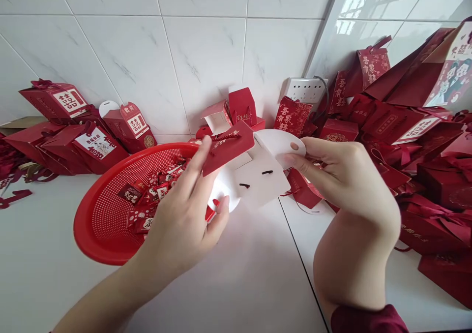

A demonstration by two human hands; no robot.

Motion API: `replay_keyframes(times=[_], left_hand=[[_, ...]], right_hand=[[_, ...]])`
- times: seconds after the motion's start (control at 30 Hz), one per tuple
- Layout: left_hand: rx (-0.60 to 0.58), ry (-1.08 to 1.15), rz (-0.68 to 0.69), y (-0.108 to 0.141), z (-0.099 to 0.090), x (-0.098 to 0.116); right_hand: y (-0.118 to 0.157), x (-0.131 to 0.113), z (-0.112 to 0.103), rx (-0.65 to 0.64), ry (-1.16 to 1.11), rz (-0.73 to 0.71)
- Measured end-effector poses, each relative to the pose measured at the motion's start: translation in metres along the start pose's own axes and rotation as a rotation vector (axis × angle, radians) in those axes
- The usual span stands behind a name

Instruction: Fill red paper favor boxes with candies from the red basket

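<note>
Between my hands a red candy gift box [258, 175] is held up with its top flaps spread, white inner sides showing. Two dark cord ends poke through its near flap. My right hand [335, 175] pinches the rounded white flap on the right, near its hole. At the left, my left hand [188, 205] curls round the box's side, thumb by the other rounded white flap and fingers behind the red one. Behind my left hand is a red plastic basket [96, 215] with several wrapped candies [158, 185] in it. Whether anything lies inside the box is hidden.
Red gift boxes [101, 143] stand at the left. Many more red boxes and bags [391, 126] are piled at the right. A white power strip [307, 89] leans by the tiled wall [206, 52]. A seam runs across the white table [236, 284].
</note>
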State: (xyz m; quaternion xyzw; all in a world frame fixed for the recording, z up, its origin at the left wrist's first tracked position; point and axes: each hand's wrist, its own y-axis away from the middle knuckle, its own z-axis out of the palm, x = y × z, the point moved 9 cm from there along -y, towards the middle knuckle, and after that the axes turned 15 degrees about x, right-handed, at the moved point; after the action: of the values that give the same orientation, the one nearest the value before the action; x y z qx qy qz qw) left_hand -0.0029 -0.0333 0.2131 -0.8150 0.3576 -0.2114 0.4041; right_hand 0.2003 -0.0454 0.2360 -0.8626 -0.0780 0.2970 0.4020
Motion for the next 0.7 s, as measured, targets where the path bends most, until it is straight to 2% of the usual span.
replay_keyframes(times=[0.13,0.3,0.47,0.6,0.7], left_hand=[[-0.057,0.086,-0.065,0.000,0.001,0.000],[-0.099,0.141,-0.048,0.004,0.013,0.004],[-0.158,0.166,-0.089,0.011,0.025,0.001],[-0.250,0.200,-0.162,0.021,0.035,0.001],[-0.386,0.263,-0.168,0.035,0.051,0.009]], right_hand=[[0.001,0.000,0.004,-0.050,-0.009,0.025],[0.003,0.007,0.006,-0.093,-0.044,0.111],[0.005,0.002,0.013,-0.109,-0.055,0.076],[0.009,-0.005,0.030,-0.223,0.018,-0.009],[0.017,-0.003,0.049,-0.397,0.062,-0.046]])
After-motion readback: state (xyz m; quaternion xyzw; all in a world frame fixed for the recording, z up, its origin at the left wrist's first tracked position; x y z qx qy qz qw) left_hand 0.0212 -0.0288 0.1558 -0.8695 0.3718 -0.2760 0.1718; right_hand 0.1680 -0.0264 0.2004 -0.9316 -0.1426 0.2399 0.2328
